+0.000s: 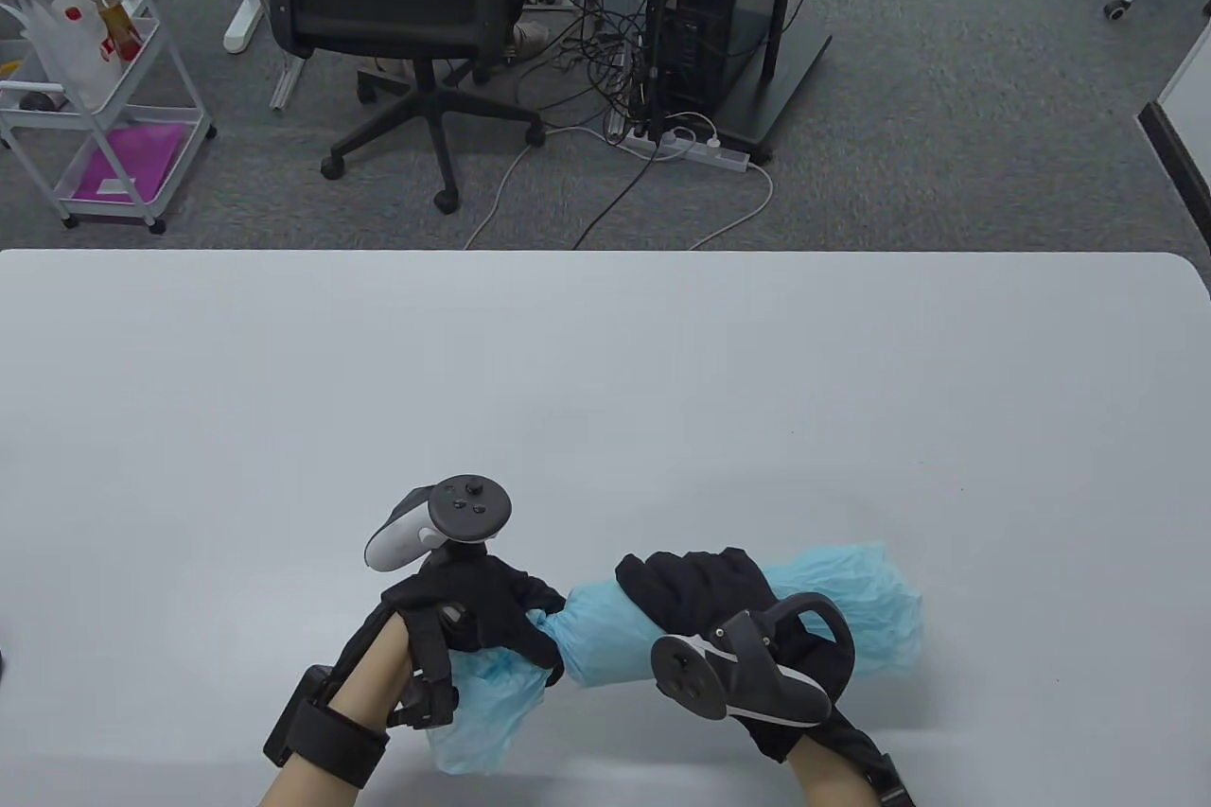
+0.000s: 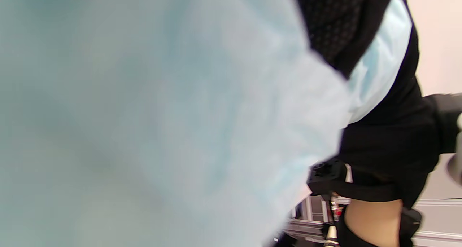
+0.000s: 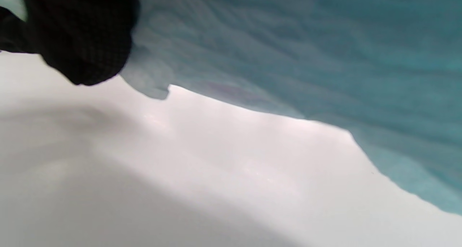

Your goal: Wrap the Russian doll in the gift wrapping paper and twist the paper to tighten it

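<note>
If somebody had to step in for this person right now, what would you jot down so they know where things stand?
Left hand: pinches the gathered neck of the blue paper at the bundle's left end; loose paper fans out below it.
Right hand: wrapped over the middle of the bundle, holding it on the white table.
Doll: not visible, presumably inside the paper under the right hand.
Done: paper is around the doll; the left end looks cinched.
Left: the right end is open and loose, so it needs gathering and twisting; perhaps tighten the left twist further.
</note>
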{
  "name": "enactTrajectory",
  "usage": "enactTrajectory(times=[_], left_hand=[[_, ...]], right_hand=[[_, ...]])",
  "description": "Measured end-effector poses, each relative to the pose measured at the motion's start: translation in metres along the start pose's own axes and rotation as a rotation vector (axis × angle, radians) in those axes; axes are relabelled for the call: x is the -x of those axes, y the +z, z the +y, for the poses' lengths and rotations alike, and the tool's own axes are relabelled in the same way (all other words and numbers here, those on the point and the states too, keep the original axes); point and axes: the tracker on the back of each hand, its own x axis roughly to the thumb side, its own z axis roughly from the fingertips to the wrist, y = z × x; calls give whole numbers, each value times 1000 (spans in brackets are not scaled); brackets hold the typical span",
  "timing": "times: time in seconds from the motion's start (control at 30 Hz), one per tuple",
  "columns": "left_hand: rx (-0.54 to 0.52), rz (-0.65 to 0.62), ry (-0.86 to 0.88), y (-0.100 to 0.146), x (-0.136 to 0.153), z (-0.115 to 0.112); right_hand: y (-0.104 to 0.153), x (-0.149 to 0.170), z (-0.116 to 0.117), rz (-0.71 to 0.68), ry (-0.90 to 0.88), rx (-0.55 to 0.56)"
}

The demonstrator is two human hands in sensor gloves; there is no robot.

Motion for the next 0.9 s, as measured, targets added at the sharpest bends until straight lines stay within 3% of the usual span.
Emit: enactTrajectory(times=[0.2, 0.57, 0.7, 0.9], left_hand=[[55, -34, 142, -6, 16, -1], [88, -15, 143, -13, 23, -7], [3, -24, 113, -10, 24, -4], [-357, -92, 24, 2, 12, 0]], right_hand=[[0, -4, 1, -5, 28, 1], [0, -11, 5, -24, 59, -11], [-2, -7, 7, 3, 47, -18], [-3, 20, 12, 84, -60, -38]])
